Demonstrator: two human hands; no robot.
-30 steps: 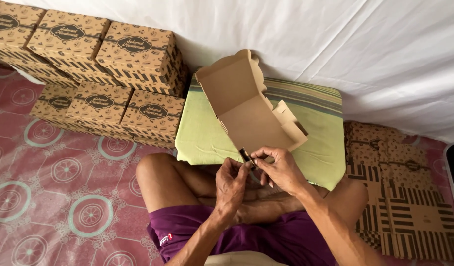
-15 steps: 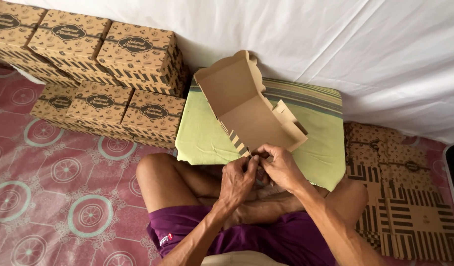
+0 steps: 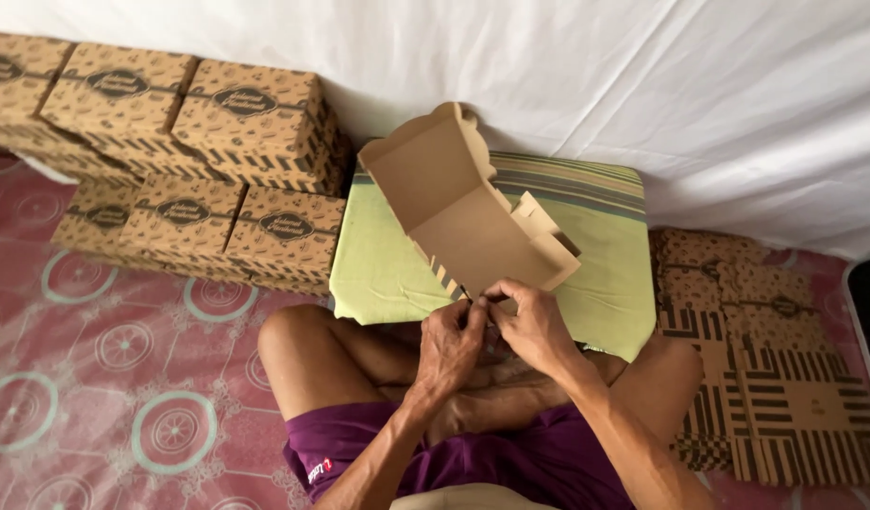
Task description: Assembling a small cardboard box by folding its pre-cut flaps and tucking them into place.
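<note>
A half-folded brown cardboard box (image 3: 458, 212) lies open on a green cushion (image 3: 383, 274), lid flap raised toward the white sheet. My left hand (image 3: 451, 342) and my right hand (image 3: 529, 321) meet at the box's near edge, fingers pinching its front flap together. A thin dark edge shows between the fingertips; what it is cannot be made out. I sit cross-legged in purple shorts behind the cushion.
Several assembled patterned boxes (image 3: 185, 161) are stacked in two tiers at the left against the white sheet (image 3: 642, 85). A pile of flat unfolded box blanks (image 3: 765, 368) lies on the right. A pink patterned mat (image 3: 104, 397) covers the floor.
Both hands have moved up from my lap to the box's near edge and now pinch its flap. The small dark item seen earlier between the fingers is mostly hidden.
</note>
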